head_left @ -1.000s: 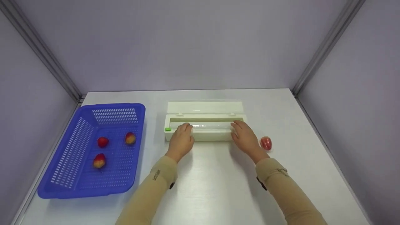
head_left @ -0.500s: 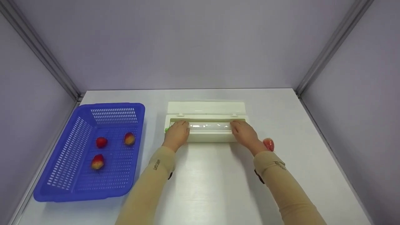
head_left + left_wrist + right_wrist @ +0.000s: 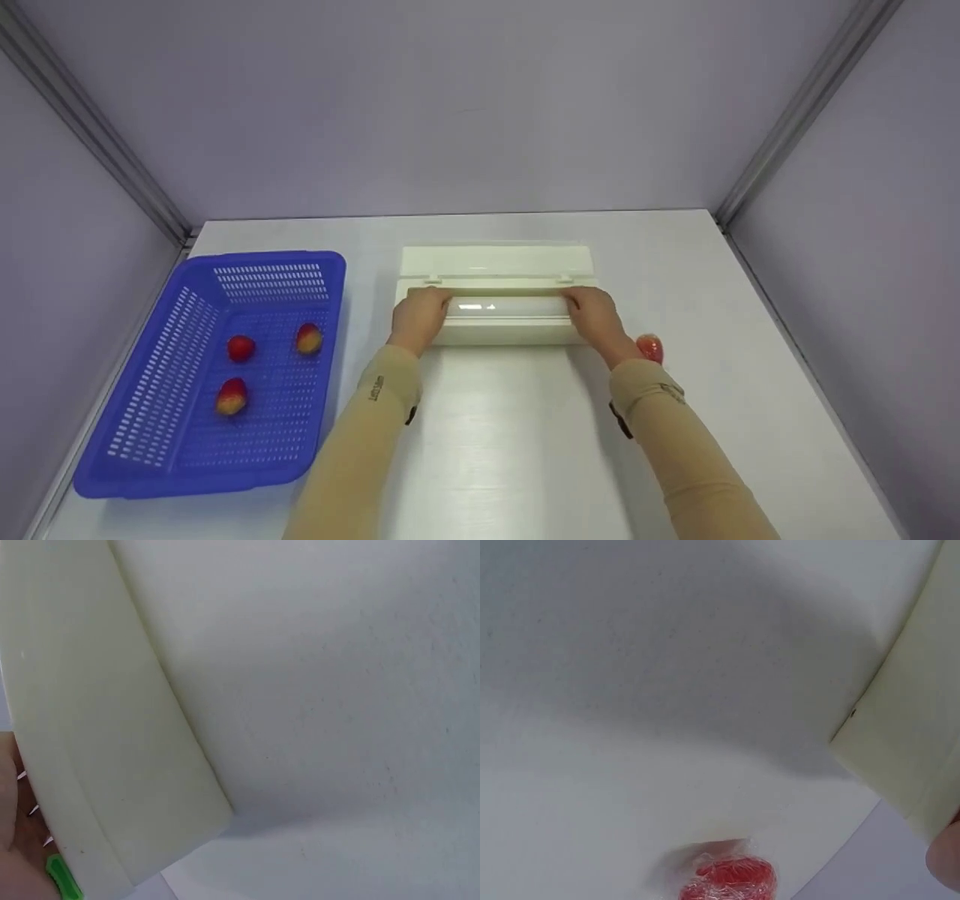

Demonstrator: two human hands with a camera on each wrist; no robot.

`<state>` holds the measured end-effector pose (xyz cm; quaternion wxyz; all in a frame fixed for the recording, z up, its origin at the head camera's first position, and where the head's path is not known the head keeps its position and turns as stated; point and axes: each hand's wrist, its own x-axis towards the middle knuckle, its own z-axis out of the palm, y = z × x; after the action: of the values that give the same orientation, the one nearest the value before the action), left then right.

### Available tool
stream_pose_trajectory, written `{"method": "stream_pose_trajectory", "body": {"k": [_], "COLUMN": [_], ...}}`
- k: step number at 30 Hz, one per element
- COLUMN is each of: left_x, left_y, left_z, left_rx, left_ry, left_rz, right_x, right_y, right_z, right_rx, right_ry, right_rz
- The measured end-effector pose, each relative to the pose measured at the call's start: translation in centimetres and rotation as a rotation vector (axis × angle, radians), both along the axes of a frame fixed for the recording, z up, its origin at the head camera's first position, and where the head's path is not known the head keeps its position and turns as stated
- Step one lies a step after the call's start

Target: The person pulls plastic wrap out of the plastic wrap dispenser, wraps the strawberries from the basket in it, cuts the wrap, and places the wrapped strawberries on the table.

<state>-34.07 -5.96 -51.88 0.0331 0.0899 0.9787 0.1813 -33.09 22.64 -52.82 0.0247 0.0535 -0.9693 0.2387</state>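
A cream-white cling film dispenser (image 3: 506, 334) lies at mid-table, its lid (image 3: 495, 261) folded back. Inside, the shiny roll of cling film (image 3: 517, 307) shows between my hands. My left hand (image 3: 421, 318) has its fingers curled over the left end of the opening, pinching the film. At the right end my right hand (image 3: 598, 318) does the same. The fingertips are largely hidden inside the box. In the left wrist view a green slider (image 3: 63, 877) sits on the box edge beside the left hand. Just right of my right wrist lies a red fruit in clear wrap (image 3: 731, 879).
A blue plastic basket (image 3: 339, 315) stands on the left, with three red-and-yellow fruits in it: one round (image 3: 241, 348), one near its right wall (image 3: 308, 339), one toward the front (image 3: 232, 396). Grey walls enclose the white table (image 3: 495, 442) at the back and sides.
Both hands have gone from loosely over the front of the dispenser to curled over its ends, slightly farther apart. The film between them looks smoother. The left hand now covers the green slider in the head view.
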Motion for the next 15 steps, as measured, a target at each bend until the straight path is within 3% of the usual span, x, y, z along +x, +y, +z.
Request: {"method": "stream_pose_trajectory", "body": {"k": [7, 12, 15], "left_x": [-0.51, -0.53, -0.56], "left_y": [-0.07, -0.17, -0.27], "left_z": [-0.88, -0.72, -0.60], "left_rx": [0.042, 0.099, 0.153], "left_ry": [0.094, 0.126, 0.126], "left_rz": [0.083, 0.111, 0.098], "right_x": [0.05, -0.13, -0.15], "right_y": [0.22, 0.38, 0.68], "right_z": [-0.24, -0.21, -0.22], "right_rx": [-0.096, -0.201, -0.272], "right_ry": [0.080, 0.058, 0.036], "right_rz": [-0.056, -0.093, -0.111]}}
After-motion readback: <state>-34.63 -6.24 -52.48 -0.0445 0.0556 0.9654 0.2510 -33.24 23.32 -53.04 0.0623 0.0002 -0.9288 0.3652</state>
